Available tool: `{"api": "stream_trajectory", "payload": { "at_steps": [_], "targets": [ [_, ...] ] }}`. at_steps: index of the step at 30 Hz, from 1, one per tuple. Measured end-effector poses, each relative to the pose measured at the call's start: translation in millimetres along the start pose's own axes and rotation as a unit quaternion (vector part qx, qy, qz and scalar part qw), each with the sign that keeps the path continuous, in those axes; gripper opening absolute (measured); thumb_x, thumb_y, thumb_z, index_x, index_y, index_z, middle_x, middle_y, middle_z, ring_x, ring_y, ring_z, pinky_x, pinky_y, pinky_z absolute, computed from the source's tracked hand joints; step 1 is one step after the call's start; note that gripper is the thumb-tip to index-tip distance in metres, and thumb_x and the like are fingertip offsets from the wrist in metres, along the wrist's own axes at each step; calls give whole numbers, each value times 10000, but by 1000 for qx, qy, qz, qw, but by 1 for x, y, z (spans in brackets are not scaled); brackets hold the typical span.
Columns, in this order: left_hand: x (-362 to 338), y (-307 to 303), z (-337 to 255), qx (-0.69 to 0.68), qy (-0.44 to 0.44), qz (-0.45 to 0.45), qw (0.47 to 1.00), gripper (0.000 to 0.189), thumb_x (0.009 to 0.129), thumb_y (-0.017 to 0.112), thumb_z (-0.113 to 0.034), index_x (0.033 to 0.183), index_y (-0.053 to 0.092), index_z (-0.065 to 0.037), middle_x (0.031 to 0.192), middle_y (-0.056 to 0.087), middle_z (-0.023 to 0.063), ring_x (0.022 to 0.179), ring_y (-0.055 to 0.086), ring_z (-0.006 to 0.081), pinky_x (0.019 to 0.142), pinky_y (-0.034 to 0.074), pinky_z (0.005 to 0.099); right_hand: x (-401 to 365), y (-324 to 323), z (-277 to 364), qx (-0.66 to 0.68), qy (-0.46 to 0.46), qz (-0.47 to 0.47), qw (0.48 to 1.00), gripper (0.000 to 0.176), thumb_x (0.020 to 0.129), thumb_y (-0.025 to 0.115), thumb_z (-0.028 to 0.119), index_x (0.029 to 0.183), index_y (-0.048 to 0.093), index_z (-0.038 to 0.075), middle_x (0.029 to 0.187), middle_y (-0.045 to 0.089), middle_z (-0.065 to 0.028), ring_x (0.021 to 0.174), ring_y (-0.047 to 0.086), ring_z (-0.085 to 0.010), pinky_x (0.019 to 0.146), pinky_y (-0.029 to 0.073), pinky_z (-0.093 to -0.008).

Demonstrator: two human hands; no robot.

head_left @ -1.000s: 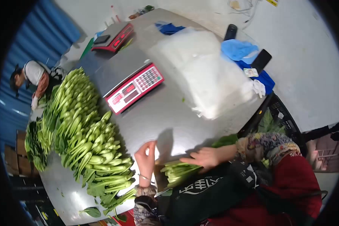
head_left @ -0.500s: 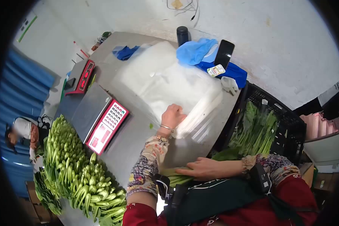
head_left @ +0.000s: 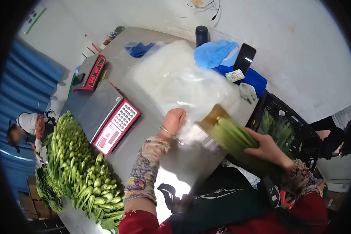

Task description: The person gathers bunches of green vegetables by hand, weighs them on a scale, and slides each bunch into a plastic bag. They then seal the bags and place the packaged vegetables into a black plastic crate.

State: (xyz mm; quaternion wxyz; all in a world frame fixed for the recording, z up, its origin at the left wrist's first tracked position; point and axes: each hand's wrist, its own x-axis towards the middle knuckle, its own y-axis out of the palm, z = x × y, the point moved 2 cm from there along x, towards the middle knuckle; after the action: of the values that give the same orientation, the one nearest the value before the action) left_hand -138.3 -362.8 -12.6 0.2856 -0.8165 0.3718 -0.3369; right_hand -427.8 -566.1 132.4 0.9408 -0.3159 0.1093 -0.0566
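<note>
A stack of clear plastic bags (head_left: 167,74) covers the middle of the metal table. My left hand (head_left: 173,121) is closed, fingers pinching the edge of a plastic bag (head_left: 195,134) at the stack's near side. In my right hand (head_left: 268,149) is a bunch of leafy greens (head_left: 234,134), pale stalk ends pointing up and left toward the bag. A brownish flat piece (head_left: 213,117) shows at the stalk ends, blurred by motion. The leafy end hangs below my right hand, partly hidden by it.
A red scale (head_left: 117,126) stands left of my left hand, a second scale (head_left: 90,74) behind it. Stacked greens (head_left: 76,167) line the left edge. A black crate (head_left: 300,128) with greens is at right. Phone (head_left: 245,58), bottle (head_left: 201,36); a person (head_left: 27,130) at far left.
My right hand has lifted the greens from beside the apron, up to the bag. My left hand has drawn up a bag's edge. The view has shifted slightly.
</note>
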Motion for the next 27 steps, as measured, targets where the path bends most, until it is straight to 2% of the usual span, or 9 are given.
{"api": "stream_trajectory", "payload": {
  "at_steps": [8,9,12,16,17,20,23,25,27],
  "targets": [
    [25,-28,-62,59,5,-262,963,77,826,601,-44,886,562,-15,984,637,147,953,597,327,842,464,383,38,17,4,-79,3,-11,997,663,736,690,181,1326,426,36,1039,623,-227,944,626,-337,830,481,-347],
    [30,-32,-53,44,-59,-306,949,67,821,602,-38,877,568,-23,986,640,140,955,599,317,849,464,385,40,20,13,-100,-22,-8,995,674,732,691,179,1334,417,54,1017,622,-220,918,605,-367,798,484,-373],
    [34,-37,-52,104,22,-256,961,60,815,609,-38,860,572,-24,987,641,142,964,602,310,849,469,384,43,35,14,-159,-96,-21,982,704,727,673,202,1360,385,94,850,615,-211,806,601,-379,702,481,-432],
    [23,-33,-45,49,-17,-276,960,99,778,634,-6,852,574,-33,990,637,129,1012,593,303,904,451,408,64,30,-16,-39,-18,-53,998,694,717,681,212,1343,418,70,975,625,-245,905,626,-356,784,488,-379],
    [22,-32,-55,74,48,-271,958,120,767,640,3,859,574,-35,995,627,135,1019,589,308,928,435,427,70,28,-22,-67,-21,-84,994,684,715,681,215,1330,431,53,1000,621,-249,922,627,-350,799,485,-372],
    [21,-29,-86,102,48,-255,960,153,744,652,-27,871,571,-52,984,611,118,1038,561,305,977,382,474,83,30,-24,-61,-26,-124,990,679,709,684,198,1311,435,6,1009,623,-250,932,631,-346,810,483,-378],
    [19,-9,-143,47,80,-146,985,188,696,657,-36,860,566,-50,1013,585,117,1000,543,296,998,356,473,86,39,3,-37,5,-95,995,641,723,686,172,1304,459,23,1029,639,-209,964,618,-345,847,469,-381],
    [8,30,-185,29,180,-83,980,197,693,650,-88,867,570,-46,1034,568,126,1003,534,292,990,354,482,106,72,-86,-76,-38,-52,995,719,758,685,180,1380,348,51,1176,566,-170,1046,577,-268,875,455,-331],
    [-3,33,-214,19,238,-96,966,219,709,641,-126,899,577,-39,1040,560,136,1007,535,293,972,369,476,103,81,-36,75,-184,-118,973,654,806,637,117,1383,337,46,1241,522,-124,1107,516,-303,952,409,-364]
  ]
}}
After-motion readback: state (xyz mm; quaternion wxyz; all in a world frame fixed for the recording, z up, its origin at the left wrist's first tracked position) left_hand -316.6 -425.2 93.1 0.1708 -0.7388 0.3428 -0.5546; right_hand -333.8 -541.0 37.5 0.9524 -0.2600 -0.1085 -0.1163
